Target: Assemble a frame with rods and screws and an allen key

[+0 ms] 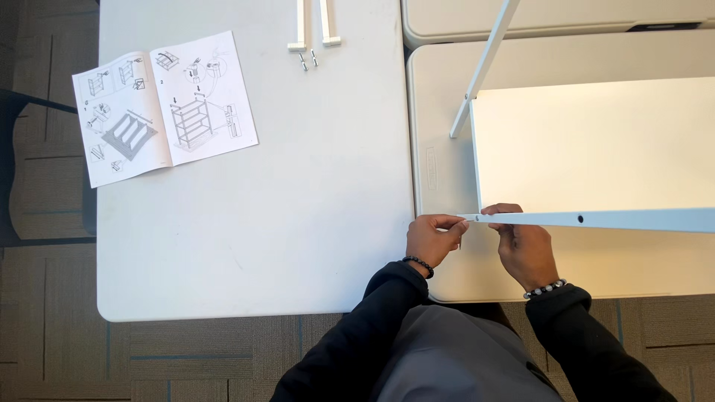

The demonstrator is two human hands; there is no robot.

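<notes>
The tables (246, 223) are pale grey-white. The rail (596, 219) and the panel (596, 149) are white, the panel glowing cream. The booklet (164, 104) at upper left is white with grey line drawings. Sleeves (372, 320) are black. One bracelet (419, 264) is black-beaded, the other (544, 289) silvery. The carpet (45, 298) is brown-grey squares.

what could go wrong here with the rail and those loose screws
1. Both hands, left hand and right hand, pinch only the near end of the long white rail; the far end runs out of view, so it could sag or twist.
2. The two screws lie loose near the table's far edge and could roll off.
3. The slanted rail leans over the white panel and might tip if bumped.
</notes>
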